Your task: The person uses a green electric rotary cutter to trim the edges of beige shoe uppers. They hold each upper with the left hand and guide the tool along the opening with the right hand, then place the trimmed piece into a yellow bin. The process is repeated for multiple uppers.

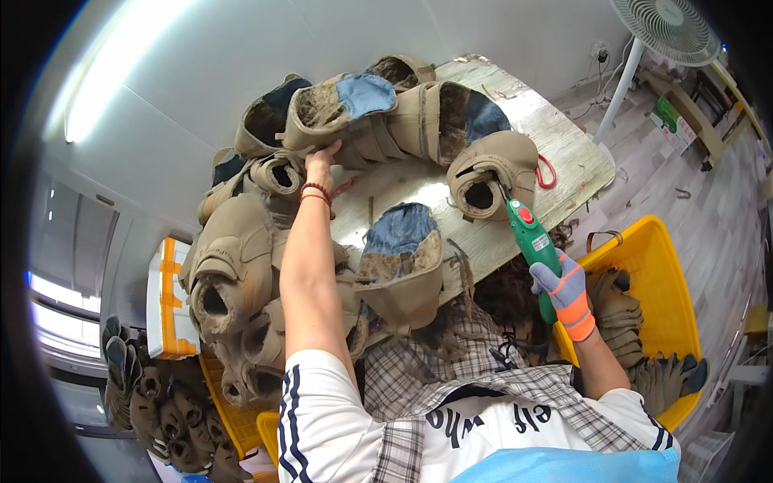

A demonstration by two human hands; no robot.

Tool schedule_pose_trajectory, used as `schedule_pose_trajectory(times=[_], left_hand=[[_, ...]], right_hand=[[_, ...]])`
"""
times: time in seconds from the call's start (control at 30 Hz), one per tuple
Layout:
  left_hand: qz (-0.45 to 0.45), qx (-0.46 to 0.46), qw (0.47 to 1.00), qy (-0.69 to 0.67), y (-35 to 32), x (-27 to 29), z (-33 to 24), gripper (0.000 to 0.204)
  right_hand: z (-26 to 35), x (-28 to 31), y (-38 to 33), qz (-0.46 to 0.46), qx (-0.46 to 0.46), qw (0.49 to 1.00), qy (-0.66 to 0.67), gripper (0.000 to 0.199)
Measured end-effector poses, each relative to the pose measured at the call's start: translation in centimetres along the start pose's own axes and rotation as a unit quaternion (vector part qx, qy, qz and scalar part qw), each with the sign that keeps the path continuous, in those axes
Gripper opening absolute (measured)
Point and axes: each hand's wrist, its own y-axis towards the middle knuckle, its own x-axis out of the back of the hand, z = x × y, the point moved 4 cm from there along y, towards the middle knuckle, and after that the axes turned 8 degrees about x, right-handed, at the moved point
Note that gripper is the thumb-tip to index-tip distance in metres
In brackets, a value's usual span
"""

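My bare left hand (320, 163), with beaded and red bracelets at the wrist, reaches to the far stack and grips the lower edge of a tan fur-lined shoe upper (312, 108) with a blue patch. My right hand (567, 294), in a grey and orange glove, holds a green handheld power cutter (531, 241) with a red button. The cutter's tip is close to another tan shoe upper (493, 173) lying on the table (576, 145); whether they touch, I cannot tell. A separate fur-lined upper (403, 258) with a blue patch lies at the table's near edge.
More uppers (229, 258) are heaped at the left. Red-handled scissors (547, 171) lie at the table's right. A yellow crate (676, 282) at the right holds stacked uppers. A white fan (667, 30) stands at the far right, and a taped white box (171, 298) at the left.
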Motion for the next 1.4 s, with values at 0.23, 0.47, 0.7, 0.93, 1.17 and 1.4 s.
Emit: schedule_pose_trajectory(times=[0.23,0.47,0.7,0.93,1.17,1.4], left_hand=[[0.056,-0.092,0.988,-0.113,5.3,1.5,1.3,0.047],[0.061,0.036,0.997,0.035,-1.4,0.0,0.1,0.075],[0.08,0.005,0.978,-0.192,-7.9,1.8,-4.3,0.02],[0.16,-0.087,0.922,-0.343,-22.1,10.2,-6.8,0.027],[0.294,0.023,0.77,-0.566,-29.5,18.1,-3.0,0.024],[0.336,0.078,0.737,-0.581,-33.6,17.7,-0.3,0.027]], right_hand=[[1.7,-0.6,-1.8,0.015,0.02,0.999,0.03,0.032],[1.5,-0.4,-3.3,0.006,0.014,1.0,-0.013,0.032],[2.4,-2.1,-3.8,0.047,0.033,0.998,-0.003,0.038],[3.1,-3.0,-4.0,0.041,0.21,0.967,-0.137,0.052],[8.7,-4.8,-7.2,-0.011,0.546,0.755,-0.363,0.065],[9.9,-4.6,-9.4,-0.004,0.63,0.671,-0.39,0.069]])
